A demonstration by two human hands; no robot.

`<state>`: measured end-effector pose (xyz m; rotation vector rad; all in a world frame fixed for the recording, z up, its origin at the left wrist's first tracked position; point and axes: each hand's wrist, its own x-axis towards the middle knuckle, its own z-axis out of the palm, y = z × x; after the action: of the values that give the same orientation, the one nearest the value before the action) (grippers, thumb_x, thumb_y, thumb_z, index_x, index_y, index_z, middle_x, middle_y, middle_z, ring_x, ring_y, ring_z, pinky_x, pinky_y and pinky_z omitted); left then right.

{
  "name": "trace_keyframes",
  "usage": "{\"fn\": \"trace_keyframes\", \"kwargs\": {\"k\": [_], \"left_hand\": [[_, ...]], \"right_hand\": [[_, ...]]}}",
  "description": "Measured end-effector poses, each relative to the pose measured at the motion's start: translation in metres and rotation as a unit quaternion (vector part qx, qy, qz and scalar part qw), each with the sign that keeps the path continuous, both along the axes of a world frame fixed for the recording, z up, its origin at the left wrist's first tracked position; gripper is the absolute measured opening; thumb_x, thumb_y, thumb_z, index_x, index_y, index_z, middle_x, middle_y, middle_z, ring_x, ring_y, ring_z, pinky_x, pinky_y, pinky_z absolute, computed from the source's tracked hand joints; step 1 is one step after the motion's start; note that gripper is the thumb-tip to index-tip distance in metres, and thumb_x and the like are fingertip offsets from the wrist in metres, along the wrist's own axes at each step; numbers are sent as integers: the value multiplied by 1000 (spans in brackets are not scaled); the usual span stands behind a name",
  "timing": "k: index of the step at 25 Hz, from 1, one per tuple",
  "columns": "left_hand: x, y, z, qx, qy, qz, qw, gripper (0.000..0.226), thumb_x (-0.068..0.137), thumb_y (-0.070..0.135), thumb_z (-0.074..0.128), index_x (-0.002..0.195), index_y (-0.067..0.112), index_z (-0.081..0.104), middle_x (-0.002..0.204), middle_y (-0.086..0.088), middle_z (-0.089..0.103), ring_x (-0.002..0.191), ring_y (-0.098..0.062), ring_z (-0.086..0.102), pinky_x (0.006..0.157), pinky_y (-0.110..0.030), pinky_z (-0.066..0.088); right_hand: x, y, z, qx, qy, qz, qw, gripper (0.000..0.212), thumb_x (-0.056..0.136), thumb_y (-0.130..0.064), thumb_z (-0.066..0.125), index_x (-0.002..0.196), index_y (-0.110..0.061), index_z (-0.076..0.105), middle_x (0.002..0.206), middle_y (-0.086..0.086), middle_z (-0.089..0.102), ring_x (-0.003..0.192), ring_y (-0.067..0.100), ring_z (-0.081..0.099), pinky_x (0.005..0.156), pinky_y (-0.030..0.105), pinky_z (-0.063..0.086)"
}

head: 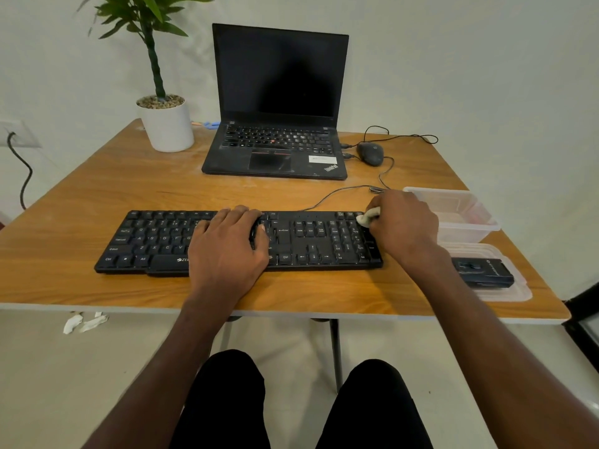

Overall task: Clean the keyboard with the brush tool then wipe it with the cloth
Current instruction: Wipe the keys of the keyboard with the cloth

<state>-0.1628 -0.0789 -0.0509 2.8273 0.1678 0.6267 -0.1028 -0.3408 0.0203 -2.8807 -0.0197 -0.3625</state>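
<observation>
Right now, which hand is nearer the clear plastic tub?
Right. The right hand holds the cloth at the keyboard's end, beside the tub; the left hand rests mid-keyboard, farther away.

Bare desk [107, 189] lay open on my left, from the keyboard [291, 241] back to the plant pot [168, 128]. A clear strip ran between the keyboard's front edge and the desk's near edge. My left grip [227, 241] lay flat over the middle keys. On the right I was hemmed in: my right grip [402, 222] sat against a clear plastic tub [466, 218], with its lid [515, 286] and a black device [483, 270] just behind my wrist. The keyboard cable [337, 192], mouse [370, 153] and laptop [278, 150] crowded the far side.
</observation>
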Motion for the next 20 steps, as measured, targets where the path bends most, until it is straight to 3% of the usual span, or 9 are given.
{"fn": "trace_keyframes", "kwargs": {"k": [3, 7, 10, 14, 17, 20], "left_hand": [[0, 0, 0, 2, 3, 0, 1000, 45, 105, 44, 42, 143, 26, 59, 146, 1, 62, 139, -22, 53, 115, -53, 40], [-1, 1, 1, 0, 1, -5, 1000, 49, 104, 46, 38, 143, 26, 59, 146, 1, 62, 139, -22, 53, 115, -53, 40], [0, 0, 3, 0, 1, 0, 1000, 47, 104, 46, 38, 142, 27, 60, 144, 3, 62, 137, -21, 54, 115, -52, 40], [-1, 0, 3, -1, 3, -3, 1000, 45, 104, 44, 40, 140, 26, 61, 142, 3, 63, 135, -21, 55, 113, -52, 41], [0, -1, 4, -1, 1, -5, 1000, 45, 104, 44, 39, 139, 26, 61, 141, 2, 64, 134, -21, 56, 112, -51, 41], [-1, -1, 3, -3, 1, -1, 1000, 43, 105, 44, 42, 140, 27, 60, 143, 2, 63, 135, -21, 55, 113, -51, 41]], "right_hand": [[4, 6, 0, 38, -57, -5, 998, 16, 91, -22, 74, 105, -27, 78, 101, 2, 74, 88, 26, 67, 66, 34, 44], [12, 27, -10, 43, 4, 113, 993, 31, 86, -10, 72, 108, -32, 80, 107, -3, 72, 94, 21, 65, 71, 36, 52], [20, 25, -8, 14, -41, 45, 998, 22, 89, -14, 73, 107, -25, 80, 107, 4, 72, 89, 24, 67, 67, 34, 49], [22, 31, -8, 15, -3, 123, 992, 26, 90, -13, 72, 107, -32, 79, 104, -4, 69, 86, 17, 60, 69, 36, 53], [27, 26, -1, -4, -8, 60, 998, 24, 91, -12, 69, 106, -26, 81, 107, 6, 73, 88, 24, 64, 67, 35, 45], [25, 26, 2, -38, -9, 67, 997, 26, 92, -11, 69, 112, -25, 79, 111, 7, 73, 96, 28, 68, 68, 35, 44]]}}
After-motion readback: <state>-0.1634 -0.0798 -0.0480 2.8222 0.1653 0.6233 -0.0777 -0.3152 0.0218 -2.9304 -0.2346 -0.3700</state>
